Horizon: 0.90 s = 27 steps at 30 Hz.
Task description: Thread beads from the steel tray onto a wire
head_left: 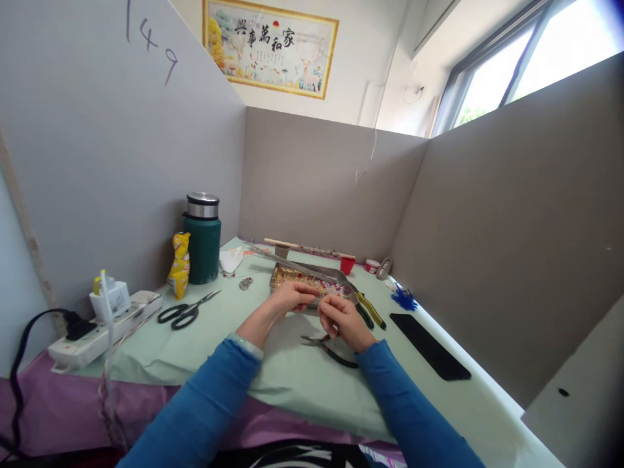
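Handwritten in dark pen, the number "149" stands high on the grey partition panel (97, 130) at the left. On the rear wall hangs a gold-framed landscape painting (270, 47) that bears five large black Chinese characters, 興事萬和家 from left to right, with a small red mark above them. The print on the yellow packet (180, 263) is too small to read.

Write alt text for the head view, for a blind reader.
The left hand and right hand, in blue sleeves, pinch a small piece together beside a tray of beads. Pliers lie on the green mat near them; scissors and a green flask sit farther left.
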Tool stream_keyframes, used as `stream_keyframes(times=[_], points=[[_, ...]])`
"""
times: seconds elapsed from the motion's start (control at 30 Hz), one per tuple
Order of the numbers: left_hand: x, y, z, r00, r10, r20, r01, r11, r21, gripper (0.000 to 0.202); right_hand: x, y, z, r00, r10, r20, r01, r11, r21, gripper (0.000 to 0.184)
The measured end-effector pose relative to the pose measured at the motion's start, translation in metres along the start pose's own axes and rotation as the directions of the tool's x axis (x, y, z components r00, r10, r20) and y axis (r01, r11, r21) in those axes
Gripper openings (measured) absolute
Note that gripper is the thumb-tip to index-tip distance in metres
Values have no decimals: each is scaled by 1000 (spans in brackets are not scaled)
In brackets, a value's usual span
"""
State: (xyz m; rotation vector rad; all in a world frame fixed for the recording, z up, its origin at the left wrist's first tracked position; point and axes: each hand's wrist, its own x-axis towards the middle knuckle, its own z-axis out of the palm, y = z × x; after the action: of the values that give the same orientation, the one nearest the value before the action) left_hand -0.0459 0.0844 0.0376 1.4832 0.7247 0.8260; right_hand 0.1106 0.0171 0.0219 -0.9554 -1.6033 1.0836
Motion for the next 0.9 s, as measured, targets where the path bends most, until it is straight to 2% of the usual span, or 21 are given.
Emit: stream_keyframes(times=[0.07, 0.13, 0.27, 0.43, 0.6, 0.7, 0.8, 0.9], points=[[0, 0, 0, 1000, 16, 11, -16, 1000, 4, 33, 0, 0, -3, 995, 62, 84, -70, 993, 96, 25], [0, 0, 1, 999, 34, 31, -34, 999, 5, 33, 2, 1, -6, 988, 103, 114, -119, 983, 140, 25], [-1, 1, 0, 998, 45, 42, -45, 999, 10, 32, 4, 3, -9, 995, 100, -18, -97, 989, 111, 24], [-1, 1, -2, 999, 22, 24, -23, 999, 30, 33, 5, 3, -11, 989, 23, -146, -37, 995, -92, 22], [-2, 4, -3, 1000, 10, 2, -11, 998, 69, 30, 6, 3, -13, 969, -81, -231, 9, 954, -300, 20], [-1, 2, -4, 1000, 9, -13, -8, 995, 96, 29, 6, 5, -14, 949, -206, -241, 78, 889, -451, 20], [3, -3, -5, 999, 11, -32, -8, 994, 110, 28, 5, 8, -15, 921, -331, -205, 150, 787, -598, 21], [4, -6, -6, 999, 14, -39, -8, 991, 131, 30, 4, 12, -16, 904, -387, -182, 160, 701, -695, 22]])
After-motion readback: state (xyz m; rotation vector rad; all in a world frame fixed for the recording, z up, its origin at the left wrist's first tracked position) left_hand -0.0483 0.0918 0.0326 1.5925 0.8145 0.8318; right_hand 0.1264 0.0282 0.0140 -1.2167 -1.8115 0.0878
